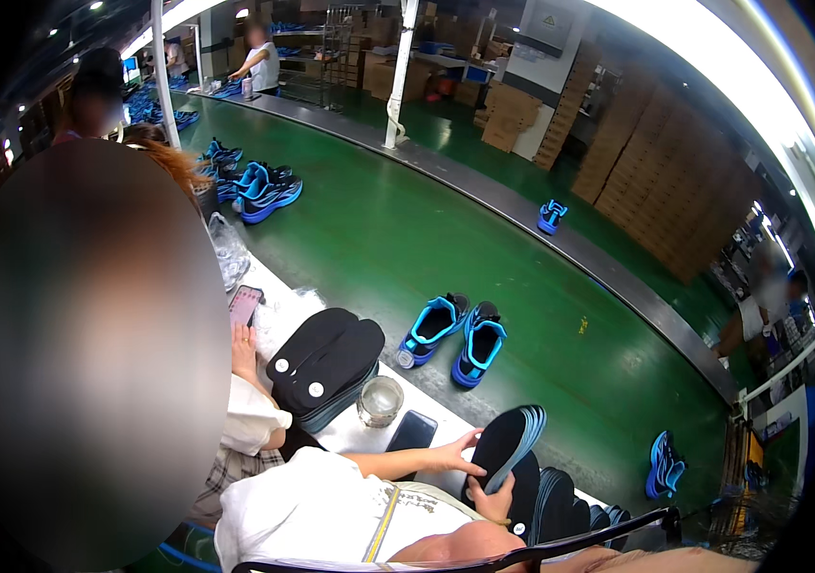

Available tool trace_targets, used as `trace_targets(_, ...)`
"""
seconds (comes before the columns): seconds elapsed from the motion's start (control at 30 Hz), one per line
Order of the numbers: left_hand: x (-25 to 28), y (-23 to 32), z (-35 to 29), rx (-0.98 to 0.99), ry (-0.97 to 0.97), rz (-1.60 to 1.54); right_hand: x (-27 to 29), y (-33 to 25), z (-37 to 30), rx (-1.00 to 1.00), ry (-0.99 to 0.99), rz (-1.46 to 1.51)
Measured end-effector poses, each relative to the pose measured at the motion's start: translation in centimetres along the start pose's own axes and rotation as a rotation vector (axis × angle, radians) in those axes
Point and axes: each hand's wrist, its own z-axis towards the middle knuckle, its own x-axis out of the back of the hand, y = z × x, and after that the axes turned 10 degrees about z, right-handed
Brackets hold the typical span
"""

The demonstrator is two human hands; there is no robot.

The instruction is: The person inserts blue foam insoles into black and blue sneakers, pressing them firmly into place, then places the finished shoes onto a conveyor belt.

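Observation:
My left hand (455, 456) and my right hand (493, 498) both grip a small stack of black insoles (508, 444) with grey-blue edges, tilted up over the table edge. The left fingers are on its near left side; the right hand holds its lower end. Just beside my right hand, more insoles (553, 504) stand in a row of stacks, partly hidden behind my hands. Left of my left hand lies a dark phone (414, 432), with a glass jar (380, 402) beyond it. Further left sits a thick pile of black insoles (326, 358) with round white stickers.
Across the green belt (369, 229) stand a pair of blue-black sneakers (480, 351), single sneakers (664, 466) at right, and more sneakers (266, 194) at far left. A co-worker's hand (245, 353) rests by a pink-screened phone (246, 304). A white post (400, 81) rises beyond.

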Motion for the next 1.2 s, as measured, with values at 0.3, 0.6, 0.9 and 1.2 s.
trace_targets(0.3, 1.8, -1.1, 1.6, -0.096, -0.125, 1.042, 1.8, 4.4, -1.4, 0.02, -0.264, -0.638)
trace_targets(0.6, 2.9, -2.6, 7.0, -0.119, -0.454, 1.049, 3.2, 6.8, -2.8, 0.092, -0.281, -0.697)
trace_targets(0.9, 2.7, -2.4, 7.2, -0.133, -0.416, 1.097, 4.3, 7.6, -3.3, 0.269, -0.238, -0.782)
trace_targets(1.2, 3.4, -2.9, 7.3, -0.078, -0.418, 0.945, 5.0, 8.8, -4.6, 0.136, -0.006, -0.263)
